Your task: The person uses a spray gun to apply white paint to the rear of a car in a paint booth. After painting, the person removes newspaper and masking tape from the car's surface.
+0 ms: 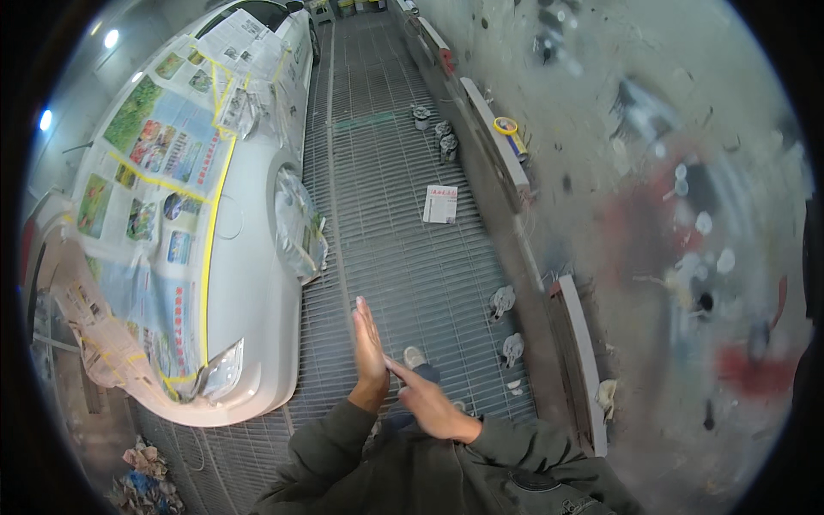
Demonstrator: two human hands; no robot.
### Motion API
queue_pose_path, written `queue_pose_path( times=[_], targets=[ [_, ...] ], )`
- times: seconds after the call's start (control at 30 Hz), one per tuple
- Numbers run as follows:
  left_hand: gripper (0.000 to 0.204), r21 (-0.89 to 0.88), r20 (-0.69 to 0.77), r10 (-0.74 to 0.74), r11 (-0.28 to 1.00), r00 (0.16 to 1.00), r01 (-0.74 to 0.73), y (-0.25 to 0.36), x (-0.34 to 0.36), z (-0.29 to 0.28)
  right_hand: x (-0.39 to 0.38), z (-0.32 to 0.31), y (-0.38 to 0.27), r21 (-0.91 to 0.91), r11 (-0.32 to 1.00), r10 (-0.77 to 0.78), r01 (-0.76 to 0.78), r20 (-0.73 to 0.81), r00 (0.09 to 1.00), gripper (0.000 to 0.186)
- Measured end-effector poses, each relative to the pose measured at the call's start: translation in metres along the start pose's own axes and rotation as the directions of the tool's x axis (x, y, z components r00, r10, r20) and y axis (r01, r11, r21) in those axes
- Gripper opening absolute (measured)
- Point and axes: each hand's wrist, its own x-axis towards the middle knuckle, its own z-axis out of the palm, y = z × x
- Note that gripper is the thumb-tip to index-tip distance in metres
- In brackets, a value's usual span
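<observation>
My left hand (369, 348) is raised upright in the lower middle, its fingers stretched out and side-on to the view. My right hand (429, 399) meets it near the palm with straight fingertips; I see nothing held in either. To the left stands a white car (249, 309), its hood and upper body masked with newspaper sheets (154, 137) and yellow tape (208, 275). Its front wheel (296, 223) is covered with crumpled sheeting, and pinkish paper (86, 300) hangs over its front end.
Metal grating (386, 266) runs underfoot, bearing a loose printed sheet (440, 204) and several grey spray-gun cups or cans (502, 302). Along the paint-spattered wall (652, 215) are a low ledge (584, 369) and a yellow tape roll (505, 125). Crumpled paper (142, 481) lies at lower left.
</observation>
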Motion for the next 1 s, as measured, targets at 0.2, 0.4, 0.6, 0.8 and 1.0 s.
queue_pose_path(
  times=[0.2,0.4,0.6,0.8,1.0],
  targets=[
    [0.071,0.122,-0.008,-0.028,0.992,1.000,0.029,0.001,0.083,0.021,0.096,-0.163,-0.002,0.020,0.997,0.080,-0.078,-0.338,0.938,0.040],
    [0.072,0.071,-0.187,-0.086,0.992,0.979,0.100,-0.008,0.134,0.003,0.234,-0.365,0.027,-0.511,0.820,-0.065,-0.258,-0.530,0.846,0.037],
    [0.075,-0.043,-0.548,-0.174,0.983,0.818,0.181,0.006,0.141,0.014,0.367,-0.564,0.093,-0.722,0.436,-0.049,-0.538,-0.616,0.786,0.035],
    [0.079,-0.106,-0.691,-0.205,0.977,0.693,0.183,0.012,0.141,0.045,0.430,-0.659,0.161,-0.923,0.057,-0.182,-0.382,-0.385,0.905,0.044],
    [0.080,-0.146,-0.767,-0.222,0.974,0.603,0.173,0.003,0.139,0.071,0.449,-0.668,0.179,-0.908,-0.097,0.010,-0.409,-0.411,0.911,0.037]
  ],
)
